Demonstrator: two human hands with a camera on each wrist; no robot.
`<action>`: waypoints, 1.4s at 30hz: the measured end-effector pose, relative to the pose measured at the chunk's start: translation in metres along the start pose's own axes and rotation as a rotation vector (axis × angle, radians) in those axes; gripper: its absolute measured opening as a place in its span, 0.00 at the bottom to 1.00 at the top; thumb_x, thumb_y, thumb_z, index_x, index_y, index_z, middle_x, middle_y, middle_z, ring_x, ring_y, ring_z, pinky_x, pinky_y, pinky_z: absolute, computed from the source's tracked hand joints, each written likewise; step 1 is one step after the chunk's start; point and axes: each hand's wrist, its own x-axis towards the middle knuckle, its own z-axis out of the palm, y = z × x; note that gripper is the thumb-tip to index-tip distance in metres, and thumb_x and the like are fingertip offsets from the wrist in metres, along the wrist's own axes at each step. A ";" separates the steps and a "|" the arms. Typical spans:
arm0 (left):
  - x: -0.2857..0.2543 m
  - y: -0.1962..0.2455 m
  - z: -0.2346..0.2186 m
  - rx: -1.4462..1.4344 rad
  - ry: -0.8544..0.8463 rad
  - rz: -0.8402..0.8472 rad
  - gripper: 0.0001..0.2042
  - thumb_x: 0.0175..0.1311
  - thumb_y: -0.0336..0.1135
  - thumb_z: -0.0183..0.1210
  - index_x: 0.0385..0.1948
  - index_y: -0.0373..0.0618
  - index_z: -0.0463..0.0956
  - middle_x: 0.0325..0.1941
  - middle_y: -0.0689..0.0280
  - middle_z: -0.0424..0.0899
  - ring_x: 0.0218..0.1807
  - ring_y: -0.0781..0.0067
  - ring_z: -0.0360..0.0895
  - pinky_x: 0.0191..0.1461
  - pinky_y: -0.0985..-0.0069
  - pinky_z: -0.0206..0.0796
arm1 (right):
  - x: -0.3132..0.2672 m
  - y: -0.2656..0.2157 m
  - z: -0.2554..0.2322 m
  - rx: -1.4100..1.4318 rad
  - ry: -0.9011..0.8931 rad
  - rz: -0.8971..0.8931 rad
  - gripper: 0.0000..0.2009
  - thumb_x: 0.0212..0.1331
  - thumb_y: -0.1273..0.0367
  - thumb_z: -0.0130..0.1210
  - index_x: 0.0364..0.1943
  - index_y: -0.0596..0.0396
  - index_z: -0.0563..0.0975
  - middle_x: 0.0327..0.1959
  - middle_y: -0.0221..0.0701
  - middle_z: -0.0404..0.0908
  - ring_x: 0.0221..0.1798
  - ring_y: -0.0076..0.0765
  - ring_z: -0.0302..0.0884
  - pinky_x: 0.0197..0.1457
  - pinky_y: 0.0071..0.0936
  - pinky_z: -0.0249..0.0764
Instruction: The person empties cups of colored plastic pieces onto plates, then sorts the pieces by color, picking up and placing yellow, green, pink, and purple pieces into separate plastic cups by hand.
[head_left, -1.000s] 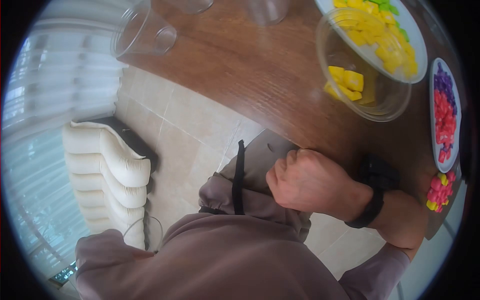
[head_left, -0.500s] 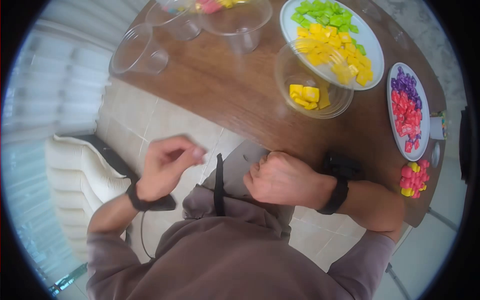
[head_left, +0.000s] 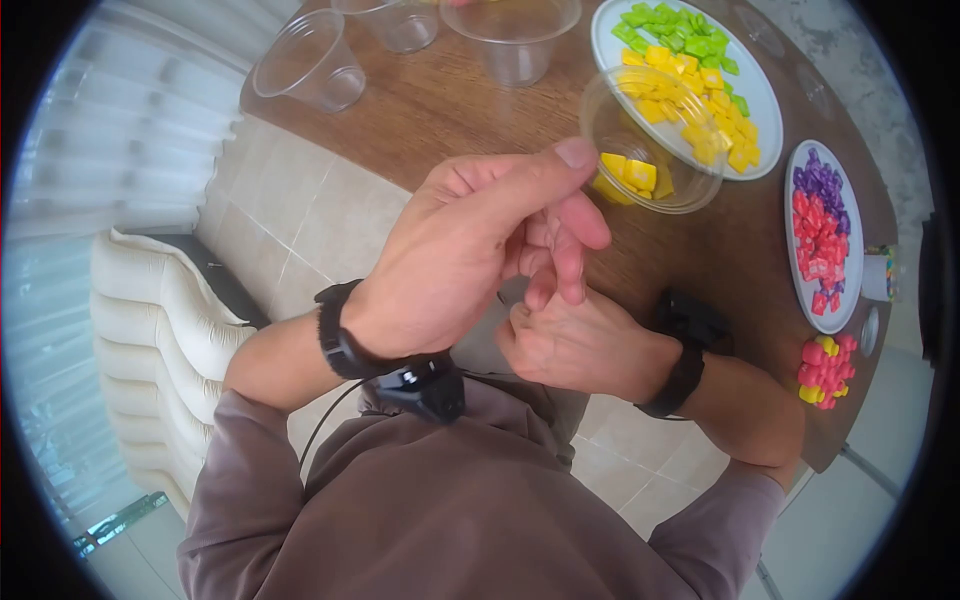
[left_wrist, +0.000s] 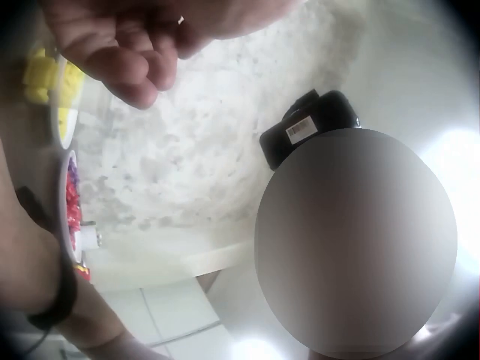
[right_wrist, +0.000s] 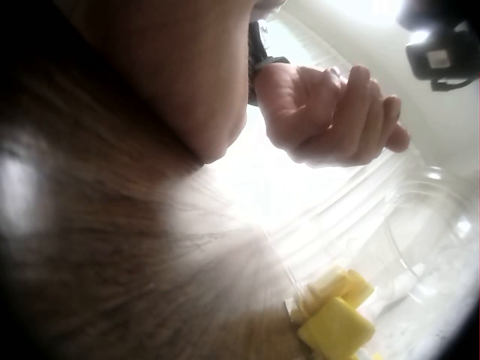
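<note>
Raised over the lap in the head view, the left hand (head_left: 480, 245) has its thumb extended and its fingers loosely bent, with nothing visible in them. Below and to its right, the right hand (head_left: 590, 345) rests at the table's front edge with curled fingers; its palm side is hidden. The left fingers overlap the right hand in this view; contact is unclear. Beyond the hands, a clear plastic bowl (head_left: 690, 190) holds several yellow wrapped pieces (head_left: 638, 174). In the right wrist view the left hand (right_wrist: 330, 120) hangs in the air, above yellow pieces (right_wrist: 337, 328).
A white plate (head_left: 768, 140) bears green and yellow pieces. An oval plate (head_left: 852, 250) bears purple and red ones. Pink and yellow pieces (head_left: 826, 372) lie at the table's right. Clear cups (head_left: 320, 75) stand at the back left; a cream chair (head_left: 150, 350) is at left.
The left hand has come up from the lower left, rightward to beside the right hand. The right hand has stayed by the table edge. The head view has shifted.
</note>
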 end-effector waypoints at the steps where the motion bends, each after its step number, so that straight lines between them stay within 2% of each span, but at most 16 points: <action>1: -0.002 0.005 0.003 -0.083 -0.032 -0.040 0.25 0.82 0.46 0.47 0.26 0.37 0.81 0.22 0.60 0.80 0.24 0.68 0.81 0.24 0.78 0.66 | 0.000 0.000 -0.001 0.018 -0.038 0.006 0.07 0.47 0.67 0.58 0.22 0.54 0.76 0.18 0.32 0.76 0.23 0.33 0.78 0.29 0.32 0.71; 4: -0.006 0.007 0.006 -0.108 -0.109 -0.029 0.26 0.81 0.48 0.47 0.26 0.36 0.81 0.23 0.60 0.80 0.23 0.67 0.81 0.21 0.78 0.64 | -0.002 0.000 0.015 0.053 0.126 0.006 0.08 0.45 0.65 0.58 0.21 0.55 0.76 0.19 0.33 0.76 0.25 0.35 0.76 0.32 0.33 0.73; 6: -0.010 0.008 0.005 0.210 -0.007 0.135 0.16 0.73 0.41 0.63 0.28 0.36 0.85 0.21 0.64 0.82 0.21 0.76 0.77 0.24 0.81 0.64 | -0.001 -0.001 0.009 0.094 0.069 0.051 0.08 0.44 0.65 0.58 0.20 0.55 0.76 0.19 0.34 0.76 0.27 0.36 0.76 0.35 0.34 0.73; 7: -0.010 0.004 0.001 0.199 -0.041 0.127 0.16 0.73 0.41 0.63 0.28 0.36 0.85 0.21 0.64 0.82 0.21 0.76 0.77 0.24 0.81 0.64 | -0.001 -0.002 0.006 0.138 0.020 0.072 0.08 0.43 0.65 0.57 0.20 0.55 0.76 0.20 0.35 0.76 0.29 0.37 0.75 0.38 0.34 0.74; 9: -0.006 -0.015 -0.010 0.792 -0.031 0.566 0.07 0.65 0.30 0.68 0.27 0.37 0.84 0.22 0.64 0.81 0.23 0.74 0.75 0.27 0.78 0.64 | 0.000 -0.002 0.015 0.136 0.074 0.064 0.08 0.44 0.65 0.57 0.19 0.55 0.76 0.21 0.35 0.77 0.31 0.36 0.76 0.38 0.34 0.74; 10: -0.007 -0.021 -0.013 0.777 -0.062 0.568 0.07 0.65 0.30 0.68 0.27 0.37 0.84 0.22 0.64 0.81 0.23 0.74 0.75 0.27 0.78 0.64 | 0.002 -0.002 0.024 0.142 0.145 0.030 0.08 0.45 0.65 0.57 0.18 0.55 0.75 0.21 0.35 0.77 0.32 0.35 0.76 0.39 0.34 0.74; 11: -0.009 -0.028 -0.015 0.884 -0.071 0.575 0.04 0.61 0.26 0.70 0.29 0.37 0.84 0.24 0.63 0.81 0.25 0.72 0.76 0.29 0.76 0.65 | 0.006 -0.002 0.030 0.086 0.267 0.029 0.06 0.41 0.66 0.60 0.14 0.48 0.79 0.16 0.28 0.77 0.26 0.34 0.79 0.23 0.33 0.71; 15: -0.022 -0.049 -0.012 1.066 -0.063 0.600 0.06 0.55 0.22 0.71 0.33 0.36 0.84 0.30 0.60 0.81 0.31 0.65 0.78 0.34 0.72 0.69 | 0.003 -0.003 0.031 0.021 0.298 0.004 0.06 0.44 0.66 0.62 0.15 0.44 0.79 0.20 0.21 0.78 0.34 0.31 0.81 0.26 0.27 0.71; 20: -0.024 -0.052 -0.010 1.039 -0.057 0.590 0.08 0.53 0.21 0.71 0.35 0.35 0.84 0.31 0.57 0.80 0.32 0.61 0.79 0.35 0.70 0.70 | 0.009 -0.005 0.035 0.024 0.291 0.031 0.05 0.43 0.66 0.61 0.15 0.44 0.80 0.19 0.22 0.79 0.31 0.31 0.80 0.26 0.29 0.72; 24: -0.016 -0.047 -0.011 1.148 -0.117 0.711 0.08 0.53 0.20 0.69 0.35 0.35 0.83 0.32 0.58 0.81 0.35 0.58 0.79 0.38 0.67 0.71 | 0.005 -0.004 0.025 0.069 0.303 0.035 0.06 0.43 0.66 0.61 0.15 0.48 0.81 0.18 0.26 0.79 0.27 0.35 0.80 0.28 0.35 0.74; 29: -0.002 -0.045 -0.016 1.168 0.029 0.754 0.05 0.58 0.20 0.67 0.31 0.37 0.79 0.32 0.57 0.80 0.35 0.60 0.76 0.39 0.67 0.68 | 0.002 -0.004 0.015 0.084 0.358 0.012 0.05 0.42 0.67 0.61 0.19 0.52 0.84 0.19 0.31 0.82 0.27 0.39 0.83 0.27 0.36 0.76; 34: 0.011 -0.054 -0.041 0.930 0.174 0.605 0.12 0.60 0.26 0.67 0.33 0.41 0.69 0.34 0.64 0.71 0.38 0.69 0.68 0.47 0.72 0.63 | 0.000 0.001 0.004 0.118 0.430 -0.032 0.07 0.40 0.67 0.63 0.17 0.57 0.82 0.17 0.36 0.81 0.24 0.42 0.82 0.24 0.38 0.75; 35: 0.016 -0.059 -0.048 0.849 0.166 0.579 0.18 0.56 0.31 0.71 0.41 0.43 0.67 0.41 0.65 0.68 0.42 0.71 0.67 0.51 0.73 0.62 | 0.000 0.000 -0.001 0.138 0.413 -0.013 0.07 0.41 0.67 0.62 0.16 0.57 0.82 0.14 0.38 0.79 0.22 0.43 0.81 0.23 0.39 0.74; 38: 0.017 -0.060 -0.046 0.792 0.162 0.538 0.25 0.53 0.33 0.73 0.46 0.46 0.64 0.48 0.65 0.66 0.45 0.72 0.65 0.52 0.72 0.62 | -0.001 -0.001 -0.021 0.192 0.498 -0.092 0.08 0.41 0.68 0.61 0.15 0.58 0.81 0.13 0.38 0.78 0.20 0.43 0.80 0.23 0.39 0.73; 39: 0.020 -0.061 -0.057 0.817 0.119 0.525 0.33 0.50 0.34 0.76 0.53 0.47 0.62 0.56 0.64 0.65 0.52 0.70 0.67 0.56 0.70 0.63 | 0.001 -0.005 -0.023 0.314 0.570 -0.122 0.08 0.41 0.68 0.61 0.14 0.59 0.80 0.13 0.38 0.77 0.19 0.43 0.78 0.22 0.39 0.72; 42: 0.025 -0.053 -0.036 0.813 0.143 0.530 0.39 0.48 0.33 0.78 0.60 0.46 0.60 0.61 0.62 0.64 0.61 0.65 0.68 0.64 0.66 0.64 | -0.001 -0.018 -0.041 0.309 0.693 -0.122 0.09 0.42 0.68 0.61 0.13 0.59 0.78 0.12 0.37 0.76 0.19 0.43 0.78 0.22 0.39 0.71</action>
